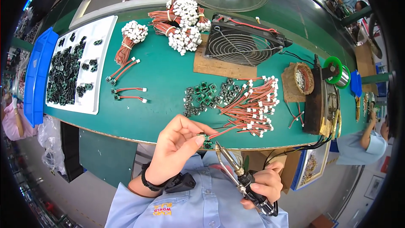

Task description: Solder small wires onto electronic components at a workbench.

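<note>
My left hand (174, 147) pinches a small green circuit board (208, 145) between thumb and fingers at the near edge of the bench. A red-and-black wire lead runs from the board toward the pile of leads. My right hand (266, 184) is wrapped round a black-handled soldering iron (244, 179) with a thin metal tube along its barrel. Its tip reaches up close beside the board; whether they touch I cannot tell. Just beyond my left hand lie loose green boards (206, 95), next to many wire leads (257, 107) with white connectors.
A black fan (242, 44) stands on a wooden block behind the boards. At right are a soldering station (315, 105), a green solder spool (333, 69) and a round tip-cleaning pot (303, 79). A white tray (99, 59) of boards lies left; bundled leads (183, 40) sit at the back.
</note>
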A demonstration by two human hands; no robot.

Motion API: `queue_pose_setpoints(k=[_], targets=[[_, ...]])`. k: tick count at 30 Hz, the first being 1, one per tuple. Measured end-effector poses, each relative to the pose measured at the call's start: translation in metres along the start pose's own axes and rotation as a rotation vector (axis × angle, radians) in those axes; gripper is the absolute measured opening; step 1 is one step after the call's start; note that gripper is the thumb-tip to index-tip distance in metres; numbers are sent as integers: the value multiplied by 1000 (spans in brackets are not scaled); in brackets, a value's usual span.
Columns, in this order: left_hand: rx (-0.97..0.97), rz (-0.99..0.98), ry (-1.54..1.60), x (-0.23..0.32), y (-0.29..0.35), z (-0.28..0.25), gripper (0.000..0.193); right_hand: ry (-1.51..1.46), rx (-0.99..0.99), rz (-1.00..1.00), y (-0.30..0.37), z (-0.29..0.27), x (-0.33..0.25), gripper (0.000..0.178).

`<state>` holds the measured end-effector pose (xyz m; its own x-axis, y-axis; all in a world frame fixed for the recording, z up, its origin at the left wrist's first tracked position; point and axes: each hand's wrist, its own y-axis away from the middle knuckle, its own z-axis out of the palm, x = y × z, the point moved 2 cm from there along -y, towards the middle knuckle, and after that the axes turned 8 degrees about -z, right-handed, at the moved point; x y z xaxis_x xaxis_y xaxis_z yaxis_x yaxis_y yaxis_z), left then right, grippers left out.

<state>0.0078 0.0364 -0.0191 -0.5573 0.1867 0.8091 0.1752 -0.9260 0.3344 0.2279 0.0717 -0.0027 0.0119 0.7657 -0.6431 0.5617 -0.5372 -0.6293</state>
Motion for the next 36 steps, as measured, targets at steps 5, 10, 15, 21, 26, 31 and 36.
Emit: queue_pose_setpoints(k=[5, 10, 15, 21, 26, 31, 36], targets=[[23, 70, -89, 2, 2, 1, 11, 24, -61, -22, 0, 2, 0, 40], [22, 77, -41, -1, 3, 4, 11, 85, -123, -35, 4, 1, 1, 44], [17, 72, -41, 0, 3, 5, 11, 93, -125, -31, 6, 1, 0, 44], [34, 115, -72, -1, 3, 5, 11, 99, -132, -19, 7, 2, 0, 44], [31, 134, -84, -2, 1, 4, 11, 100, -128, -19, 6, 1, 0, 44], [39, 106, -80, 0, 4, 3, 10, 188, -36, -91, 5, -5, 9, 46], [-10, 30, 11, 1, 3, 4, 9, 378, 346, 90, 9, -17, 40, 42]])
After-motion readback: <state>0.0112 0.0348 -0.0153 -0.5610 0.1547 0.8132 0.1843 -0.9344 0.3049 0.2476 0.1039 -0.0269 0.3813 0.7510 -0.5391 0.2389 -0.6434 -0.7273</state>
